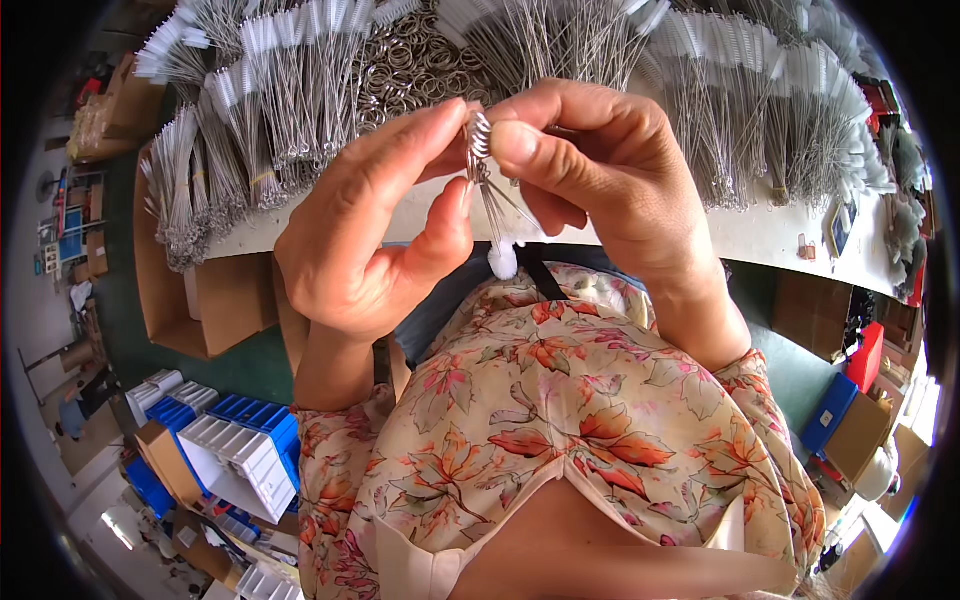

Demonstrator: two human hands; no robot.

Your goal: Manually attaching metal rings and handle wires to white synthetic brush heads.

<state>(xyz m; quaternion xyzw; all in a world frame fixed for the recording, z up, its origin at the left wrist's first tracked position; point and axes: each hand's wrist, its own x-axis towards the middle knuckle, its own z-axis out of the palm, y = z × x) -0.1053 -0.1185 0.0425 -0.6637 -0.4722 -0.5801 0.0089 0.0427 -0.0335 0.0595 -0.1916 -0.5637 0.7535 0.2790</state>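
Note:
A short stack of silver metal rings (pixel 479 136) is pinched up in front of my chest. My right hand (pixel 615 170) grips it from the right, thumb and forefinger closed on the rings. My left hand (pixel 365 225) curves round from the left, its fingertips at the rings and its thumb beside the wires below. Thin wire brushes (pixel 503 260) hang from the rings, their white bristle heads pointing down toward my lap. How the wire loops join the rings is partly hidden by my fingers.
Bundles of wire brushes (pixel 305 90) with white bristles cover the table's left, and more bundles (pixel 740 100) cover its right. Between them lies a heap of loose metal rings (pixel 420 60). Below the white table edge (pixel 560 228) stands a cardboard box (pixel 230 310); plastic bins (pixel 235 450) stand lower left.

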